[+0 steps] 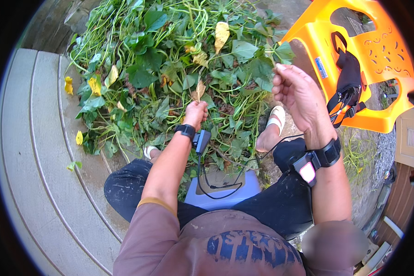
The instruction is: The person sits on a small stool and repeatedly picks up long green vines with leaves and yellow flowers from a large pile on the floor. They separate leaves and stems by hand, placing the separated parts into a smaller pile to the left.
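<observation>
A large heap of green leafy vines (142, 76) with long pale stems lies in front of me, mixed with yellow and withered leaves. My left hand (196, 114) is closed low over the heap's near middle, and a dry brown leaf (199, 90) rises from its fingertips. Raised at the heap's right edge, my right hand (300, 89) pinches a thin vine stem (272, 59) between thumb and forefinger. Broad green leaves (284, 52) hang beside that pinch. The curled fingers partly hide where each hand grips.
An orange plastic chair (386, 46) stands at the right, with a black strap (347, 73) on it. Between my legs is a pale purple stool (202, 198). A black cable (218, 198) runs between my wrist devices. Grey ribbed boards (46, 152) lie at the left.
</observation>
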